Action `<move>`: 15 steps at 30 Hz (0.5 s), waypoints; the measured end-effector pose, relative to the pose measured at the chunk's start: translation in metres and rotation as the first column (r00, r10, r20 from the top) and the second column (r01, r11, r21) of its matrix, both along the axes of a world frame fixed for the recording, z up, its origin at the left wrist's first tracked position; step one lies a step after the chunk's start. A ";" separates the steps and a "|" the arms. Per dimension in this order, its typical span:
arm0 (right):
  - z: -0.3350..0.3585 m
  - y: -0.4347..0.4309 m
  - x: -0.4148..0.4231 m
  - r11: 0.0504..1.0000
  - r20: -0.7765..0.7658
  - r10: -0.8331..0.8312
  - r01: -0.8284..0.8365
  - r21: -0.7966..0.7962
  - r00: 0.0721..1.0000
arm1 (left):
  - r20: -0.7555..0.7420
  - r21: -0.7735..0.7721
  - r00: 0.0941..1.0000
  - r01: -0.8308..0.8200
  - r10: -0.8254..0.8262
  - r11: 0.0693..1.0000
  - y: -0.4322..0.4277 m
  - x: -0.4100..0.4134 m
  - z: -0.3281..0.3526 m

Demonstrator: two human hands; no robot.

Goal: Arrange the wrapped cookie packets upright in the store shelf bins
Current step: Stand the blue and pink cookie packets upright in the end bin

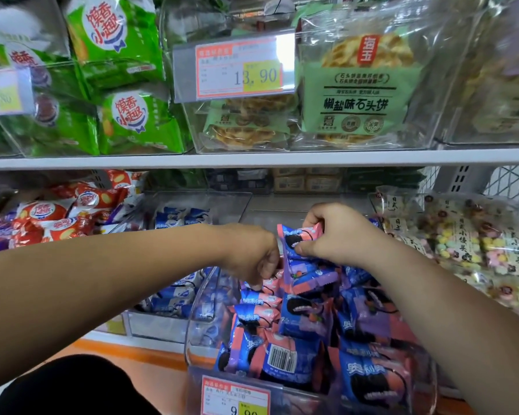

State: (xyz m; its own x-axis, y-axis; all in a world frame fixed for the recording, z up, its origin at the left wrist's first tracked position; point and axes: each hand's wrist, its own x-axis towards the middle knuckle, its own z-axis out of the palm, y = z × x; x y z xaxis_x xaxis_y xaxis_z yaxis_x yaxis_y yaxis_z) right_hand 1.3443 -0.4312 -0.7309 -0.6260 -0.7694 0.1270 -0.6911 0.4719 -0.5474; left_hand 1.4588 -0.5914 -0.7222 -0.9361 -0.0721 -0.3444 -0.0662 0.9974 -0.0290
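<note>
At far left on the lower shelf lie red snack packets (57, 217), and just right of them a clear bin holds blue-and-white packets (174, 295). The left hand (252, 253) reaches across these with its fingers curled downward, the tips at the upper edges of the pink-and-blue cookie packets (300, 327) — whether it pinches one cannot be told. Those packets fill the clear plastic bin (197, 322) in the middle, some standing on edge, others tilted or lying with a barcode up. A price tag (235, 398) is fixed to the bin's front. Above the back of the pile the right hand (339, 235) pinches a raised cookie packet (294, 239) between thumb and curled fingers — held upright, just over the packets beneath. At right lie clear bags of small pastel biscuits (468, 244).
</note>
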 end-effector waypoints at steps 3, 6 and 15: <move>-0.001 -0.001 -0.001 1.000 0.001 0.007 -0.007 0.006 1.000 | 0.047 0.011 0.999 -0.008 0.008 1.000 0.002 -0.005 -0.001; -0.002 -0.002 -0.001 1.000 0.005 0.004 -0.004 -0.002 1.000 | 0.074 -0.011 0.997 0.031 -0.031 0.999 0.006 -0.011 -0.003; 0.003 -0.002 0.005 1.000 -0.009 0.011 -0.011 0.000 1.000 | -0.052 -0.113 0.997 0.058 -0.065 0.992 0.009 0.012 0.016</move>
State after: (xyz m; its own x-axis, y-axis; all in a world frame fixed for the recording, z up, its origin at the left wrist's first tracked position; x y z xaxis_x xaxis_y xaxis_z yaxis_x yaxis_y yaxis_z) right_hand 1.3490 -0.4330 -0.7278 -0.6164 -0.7762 0.1326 -0.7013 0.4645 -0.5407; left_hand 1.4706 -0.5828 -0.7059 -0.9572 -0.0490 -0.2853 -0.0094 0.9903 -0.1386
